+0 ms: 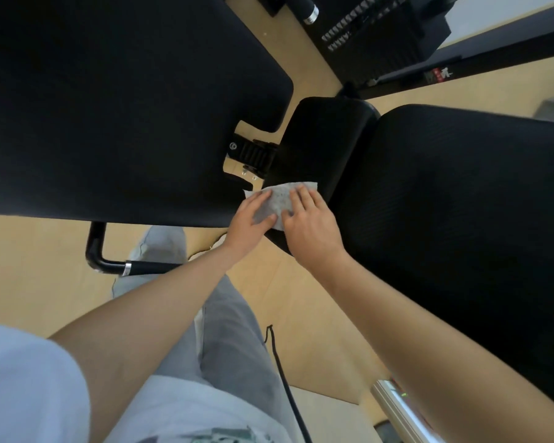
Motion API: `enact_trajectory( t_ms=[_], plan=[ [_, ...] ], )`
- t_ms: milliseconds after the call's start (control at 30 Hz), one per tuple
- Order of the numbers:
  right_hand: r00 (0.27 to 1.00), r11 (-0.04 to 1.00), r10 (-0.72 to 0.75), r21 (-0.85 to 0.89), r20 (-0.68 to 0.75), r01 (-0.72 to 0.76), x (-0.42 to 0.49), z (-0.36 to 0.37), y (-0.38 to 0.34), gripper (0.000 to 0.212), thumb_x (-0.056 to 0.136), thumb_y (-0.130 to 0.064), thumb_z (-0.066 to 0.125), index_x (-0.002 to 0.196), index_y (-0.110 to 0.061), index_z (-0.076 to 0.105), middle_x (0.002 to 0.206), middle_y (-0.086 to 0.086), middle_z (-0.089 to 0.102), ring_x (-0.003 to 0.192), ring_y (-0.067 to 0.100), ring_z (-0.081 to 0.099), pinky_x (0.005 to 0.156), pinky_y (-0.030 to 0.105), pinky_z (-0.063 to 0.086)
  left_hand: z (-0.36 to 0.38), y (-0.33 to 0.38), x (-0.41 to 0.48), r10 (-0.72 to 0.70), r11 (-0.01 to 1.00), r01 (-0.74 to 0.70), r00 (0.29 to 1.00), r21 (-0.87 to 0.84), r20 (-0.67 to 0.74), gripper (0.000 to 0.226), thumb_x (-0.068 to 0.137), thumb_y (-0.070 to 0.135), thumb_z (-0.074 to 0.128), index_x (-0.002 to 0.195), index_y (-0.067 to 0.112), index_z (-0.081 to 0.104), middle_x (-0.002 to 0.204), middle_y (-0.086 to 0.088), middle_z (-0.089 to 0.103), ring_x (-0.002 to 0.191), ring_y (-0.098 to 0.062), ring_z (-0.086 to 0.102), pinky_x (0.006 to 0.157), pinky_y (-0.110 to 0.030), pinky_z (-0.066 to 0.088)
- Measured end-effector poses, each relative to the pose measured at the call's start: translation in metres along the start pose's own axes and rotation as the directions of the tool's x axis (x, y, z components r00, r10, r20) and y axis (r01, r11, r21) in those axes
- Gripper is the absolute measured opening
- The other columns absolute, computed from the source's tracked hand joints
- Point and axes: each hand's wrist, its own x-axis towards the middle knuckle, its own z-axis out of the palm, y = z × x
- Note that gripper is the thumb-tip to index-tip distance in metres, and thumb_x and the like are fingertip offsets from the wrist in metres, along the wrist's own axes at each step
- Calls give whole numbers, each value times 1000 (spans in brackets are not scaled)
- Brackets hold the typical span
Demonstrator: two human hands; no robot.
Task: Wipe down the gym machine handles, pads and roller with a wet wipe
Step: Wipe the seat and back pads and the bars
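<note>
Pressing the wet wipe (280, 199) flat on the near edge of the small middle pad (327, 139). Left hand (253, 215) and right hand (311, 228) lie side by side on it, fingers straight, pinching nothing. Probably spreads pressure for a broad stroke. Large left pad (109, 107) and large right pad (461, 203) flank it. Palms hide the wipe's near corner. Handle grip (141, 266) is partly behind the trouser leg (231, 330).

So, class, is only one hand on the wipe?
No, the left hand and right hand both rest on the wet wipe.
</note>
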Motion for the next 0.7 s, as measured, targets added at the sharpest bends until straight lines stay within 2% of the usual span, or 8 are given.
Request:
enact_trajectory(
  t_ms=[100, 200, 267, 400, 533, 700],
  plan=[
    [1000, 1000, -30, 1, 9, 30, -14, 6, -13, 59, 107, -35, 40, 159, -9, 26, 167, 22, 17, 156, 36, 10, 128, 49, 11, 3, -11, -12, -25, 1000, 25, 1000, -9, -10, 56, 98, 23, 67, 149, 34, 48, 154, 6, 41, 140, -9, 40, 119, -37, 37],
    [999, 999, -35, 27, -15, 35, -22, 10, -16, 58, 107, -43, 37, 156, -11, 34, 166, 21, 22, 156, 35, 13, 128, 48, 10, 4, -10, -15, -41, 999, 40, 999, -29, -34, 53, 95, 20, 68, 142, 38, 51, 149, 7, 45, 136, -11, 45, 115, -44, 43],
    [999, 997, -40, 59, -33, 42, -21, 7, -9, 55, 107, -45, 38, 151, -13, 45, 163, 20, 29, 155, 34, 19, 128, 48, 12, 3, -6, -12, -42, 998, 40, 998, -37, -43, 52, 94, 18, 69, 140, 36, 54, 146, 7, 49, 133, -11, 48, 113, -44, 45],
    [999, 1000, -5, -21, -38, 5, -2, -9, 13, 43, 99, -33, 58, 137, -13, 60, 158, 20, 40, 151, 35, 27, 126, 50, 16, -3, 9, 8, -1, 1000, 0, 1000, -30, -6, 54, 96, 20, 69, 146, 30, 53, 148, 6, 50, 137, -11, 47, 116, -43, 43],
    [993, 991, 80, -103, -84, -88, 23, -24, 44, 40, 95, -31, 65, 130, -12, 64, 156, 20, 43, 150, 36, 31, 124, 51, 22, -7, 41, 41, 49, 999, -48, 998, -23, 36, 56, 100, 19, 64, 152, 27, 46, 157, 3, 42, 144, -13, 38, 118, -39, 38],
    [975, 977, 156, -118, -159, -176, 42, -40, 89, 44, 92, -35, 68, 131, -14, 64, 156, 18, 43, 149, 35, 32, 123, 54, 22, -5, 87, 87, 159, 986, -163, 983, 40, 90, 59, 102, 19, 60, 157, 22, 38, 163, -1, 33, 148, -19, 34, 119, -37, 36]
  ],
)
